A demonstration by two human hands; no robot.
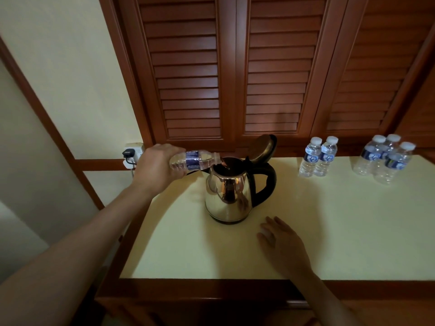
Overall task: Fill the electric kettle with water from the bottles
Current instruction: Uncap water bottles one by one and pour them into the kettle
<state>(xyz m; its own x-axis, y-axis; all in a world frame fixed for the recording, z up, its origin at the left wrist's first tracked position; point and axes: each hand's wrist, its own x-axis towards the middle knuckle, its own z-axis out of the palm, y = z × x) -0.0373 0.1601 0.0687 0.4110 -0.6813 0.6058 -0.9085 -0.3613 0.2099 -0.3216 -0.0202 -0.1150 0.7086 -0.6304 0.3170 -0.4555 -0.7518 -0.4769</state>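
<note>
A steel electric kettle (pixel 227 196) with a black handle stands on the cream table top (pixel 329 231), its lid (pixel 262 148) swung up and open. My left hand (pixel 157 165) grips a small clear water bottle (pixel 195 160) by its base and holds it tipped sideways, neck over the kettle's mouth. Water still shows in the bottle's neck end. My right hand (pixel 282 245) rests flat on the table just right of and in front of the kettle, fingers spread, holding nothing.
Two capped water bottles (pixel 317 156) stand at the back of the table, and three more (pixel 386 158) stand farther right. A wall socket with a black plug (pixel 130 154) is left of the table. Louvred wooden doors (pixel 235 78) rise behind it.
</note>
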